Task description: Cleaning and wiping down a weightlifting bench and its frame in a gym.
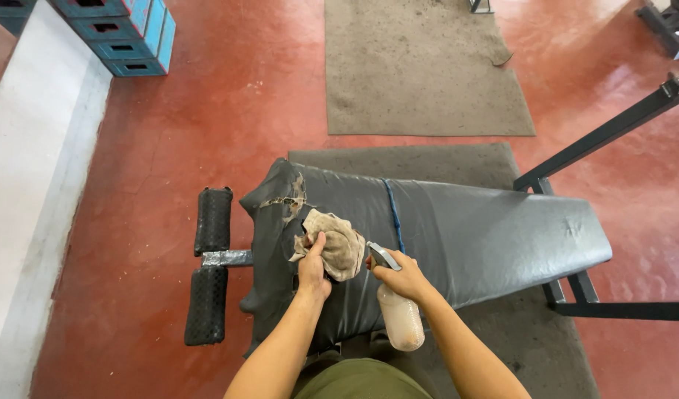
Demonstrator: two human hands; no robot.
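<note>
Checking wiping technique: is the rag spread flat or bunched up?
Bunched up: the rag sits crumpled under the left hand on the bench pad.

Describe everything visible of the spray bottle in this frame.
The spray bottle is a clear plastic bottle with a grey trigger head, its body looking cloudy or pale inside. The right hand grips it around the neck, fingers at the trigger, so the body hangs down and toward the camera while the nozzle points left at the crumpled beige rag held by the left hand. It sits above the near edge of the black padded bench, touching only the hand.
</note>
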